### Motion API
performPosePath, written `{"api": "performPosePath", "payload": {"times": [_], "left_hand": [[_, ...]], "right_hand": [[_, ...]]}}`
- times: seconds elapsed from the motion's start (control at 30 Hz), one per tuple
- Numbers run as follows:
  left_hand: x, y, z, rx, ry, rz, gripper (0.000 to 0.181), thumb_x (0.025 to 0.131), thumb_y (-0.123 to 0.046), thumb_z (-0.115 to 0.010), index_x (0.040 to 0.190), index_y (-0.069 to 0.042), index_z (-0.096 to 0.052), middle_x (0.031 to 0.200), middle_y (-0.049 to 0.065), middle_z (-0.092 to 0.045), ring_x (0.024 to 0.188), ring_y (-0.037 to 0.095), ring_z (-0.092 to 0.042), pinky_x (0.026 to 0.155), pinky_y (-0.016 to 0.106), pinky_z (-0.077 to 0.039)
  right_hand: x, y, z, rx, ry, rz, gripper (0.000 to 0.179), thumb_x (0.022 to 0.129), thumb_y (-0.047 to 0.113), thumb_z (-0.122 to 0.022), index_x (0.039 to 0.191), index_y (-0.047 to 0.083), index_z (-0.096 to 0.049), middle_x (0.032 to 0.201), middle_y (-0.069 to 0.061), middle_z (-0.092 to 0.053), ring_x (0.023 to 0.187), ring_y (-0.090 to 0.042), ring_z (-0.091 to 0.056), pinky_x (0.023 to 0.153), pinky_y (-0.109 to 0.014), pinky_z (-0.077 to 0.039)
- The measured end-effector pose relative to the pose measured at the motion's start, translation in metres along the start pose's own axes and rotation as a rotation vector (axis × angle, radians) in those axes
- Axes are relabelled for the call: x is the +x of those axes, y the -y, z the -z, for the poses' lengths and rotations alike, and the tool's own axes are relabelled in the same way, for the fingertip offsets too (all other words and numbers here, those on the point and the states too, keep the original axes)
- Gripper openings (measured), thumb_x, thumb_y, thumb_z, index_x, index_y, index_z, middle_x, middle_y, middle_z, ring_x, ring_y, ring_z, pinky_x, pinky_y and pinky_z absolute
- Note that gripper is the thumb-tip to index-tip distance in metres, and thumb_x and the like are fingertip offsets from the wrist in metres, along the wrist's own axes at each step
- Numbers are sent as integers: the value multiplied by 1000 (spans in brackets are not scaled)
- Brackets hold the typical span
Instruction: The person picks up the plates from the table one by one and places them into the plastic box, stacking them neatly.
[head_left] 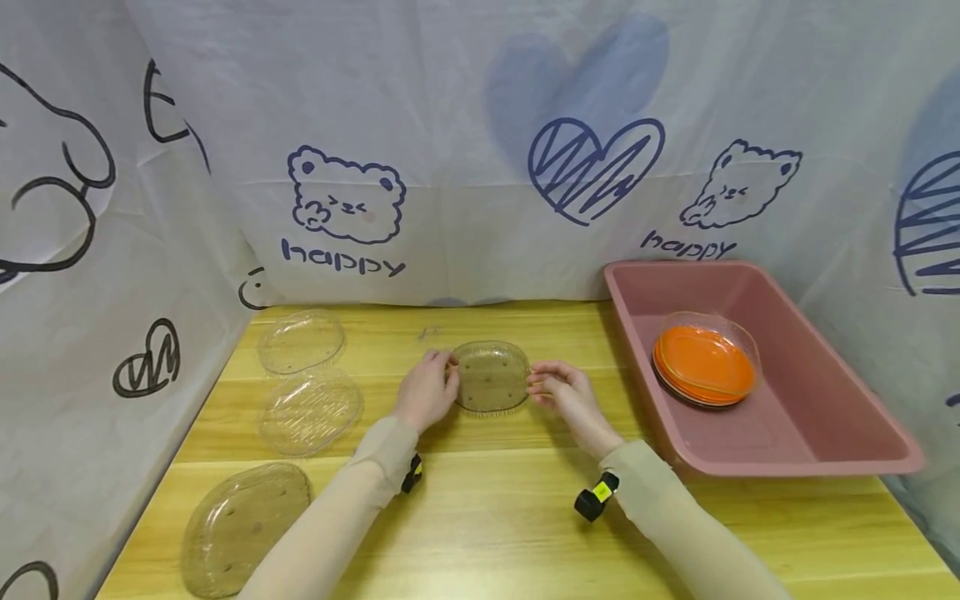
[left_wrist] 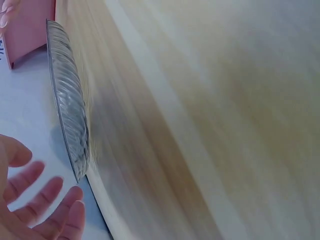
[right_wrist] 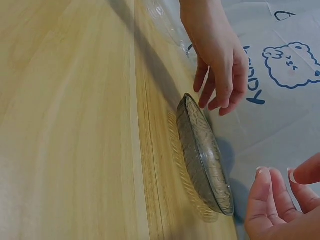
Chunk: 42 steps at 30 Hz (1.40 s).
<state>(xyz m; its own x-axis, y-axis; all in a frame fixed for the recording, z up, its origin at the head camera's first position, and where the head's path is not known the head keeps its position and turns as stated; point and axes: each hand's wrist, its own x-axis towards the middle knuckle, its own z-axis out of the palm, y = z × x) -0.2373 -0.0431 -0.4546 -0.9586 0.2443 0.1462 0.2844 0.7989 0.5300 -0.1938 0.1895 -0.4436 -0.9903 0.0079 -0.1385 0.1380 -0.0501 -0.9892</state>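
Observation:
A smoky-grey see-through oval dish (head_left: 492, 377) with a ribbed wall lies on the wooden table between both hands. My left hand (head_left: 428, 388) is at its left end, fingers loosely bent and fingertips right by the rim. At the opposite end, my right hand (head_left: 567, 402) has its thumb and fingers bent toward each other near the rim. From the right wrist, the right fingers (right_wrist: 272, 192) appear beside the dish (right_wrist: 202, 155) with nothing between them. The left wrist view shows the left fingers (left_wrist: 50, 200) spread just off the dish's lower end (left_wrist: 70, 105).
At right stands a pink basin (head_left: 806, 417) holding a stack of orange plates (head_left: 705, 358) topped by a clear dish. Two clear dishes, one farther back (head_left: 302, 342) and one nearer (head_left: 311, 412), lie at left. A larger smoky dish (head_left: 247, 525) sits front left.

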Motion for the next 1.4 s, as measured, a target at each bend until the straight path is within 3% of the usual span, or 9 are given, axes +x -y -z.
{"api": "performPosePath", "payload": {"times": [0.13, 0.27, 0.53, 0.67, 0.9, 1.1, 1.4], "left_hand": [[5, 3, -2, -23, -33, 40, 32, 103, -16, -53, 132, -3, -59, 114, 16, -62, 66, 18, -54, 58, 31, -47], [8, 7, -6, -27, -38, 88, 38, 101, -17, -57, 136, -3, -54, 116, 18, -62, 67, 19, -52, 56, 30, -44], [10, 10, -11, -56, -27, 157, 49, 99, -18, -61, 142, 1, -47, 126, 24, -59, 85, 29, -61, 74, 44, -55], [10, 10, -11, -68, -31, 165, 50, 98, -17, -62, 141, 3, -46, 127, 25, -59, 97, 34, -64, 80, 47, -57], [15, 9, -10, -86, 17, 223, 53, 98, -17, -63, 143, 4, -45, 133, 27, -58, 118, 42, -61, 99, 53, -54], [15, 2, -9, -97, 75, 237, 53, 98, -17, -62, 143, 6, -45, 136, 28, -59, 120, 41, -62, 100, 52, -55], [15, 2, -9, -85, 82, 239, 50, 98, -14, -62, 141, 6, -47, 134, 28, -61, 120, 41, -63, 99, 51, -56]], "right_hand": [[1, 0, -1, -6, -17, 11, 37, 96, -5, -46, 131, -12, -52, 117, -23, -64, 95, -20, -67, 85, -26, -61], [2, 0, -2, -16, -27, 24, 37, 95, -7, -45, 131, -12, -52, 116, -24, -64, 92, -18, -67, 85, -27, -61], [1, 1, -3, -23, -33, 31, 39, 93, -8, -46, 131, -11, -52, 116, -25, -65, 89, -15, -67, 83, -26, -61], [1, 1, -5, -32, -30, 32, 40, 93, -8, -45, 132, -12, -51, 118, -27, -64, 88, -14, -66, 87, -30, -60], [2, -1, -4, -39, -28, 19, 40, 94, -6, -44, 133, -11, -51, 116, -24, -65, 88, -12, -67, 86, -29, -60], [2, -1, 1, -35, -48, -9, 41, 94, -5, -44, 134, -10, -51, 116, -24, -65, 89, -16, -68, 81, -24, -60], [4, -2, -1, -45, -39, -21, 41, 96, -3, -45, 135, -9, -50, 116, -23, -65, 88, -16, -67, 83, -26, -59]]}}
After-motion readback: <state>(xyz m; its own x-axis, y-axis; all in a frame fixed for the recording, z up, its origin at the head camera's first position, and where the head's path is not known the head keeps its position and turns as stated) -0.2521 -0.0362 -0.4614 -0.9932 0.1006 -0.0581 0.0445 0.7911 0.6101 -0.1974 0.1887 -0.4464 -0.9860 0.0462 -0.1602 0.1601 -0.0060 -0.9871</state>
